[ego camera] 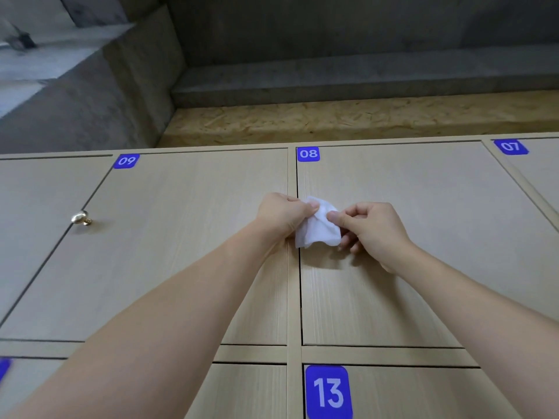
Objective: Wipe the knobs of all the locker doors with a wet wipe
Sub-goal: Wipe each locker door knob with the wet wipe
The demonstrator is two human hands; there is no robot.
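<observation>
A white wet wipe (317, 231) hangs crumpled between both my hands, in front of the seam between locker doors 09 (187, 243) and 08 (423, 237). My left hand (281, 214) pinches its upper left part with thumb and fingers. My right hand (370, 228) pinches its right side. A brass knob (81, 218) sticks out of the door at the far left, well away from both hands. Any knob behind my hands and the wipe is hidden.
Light wooden locker doors carry blue number labels 09 (126, 160), 08 (308, 153), 07 (510, 146) and 13 (328, 392). Above the lockers runs a chipboard strip (363, 122) under grey concrete wall and ceiling.
</observation>
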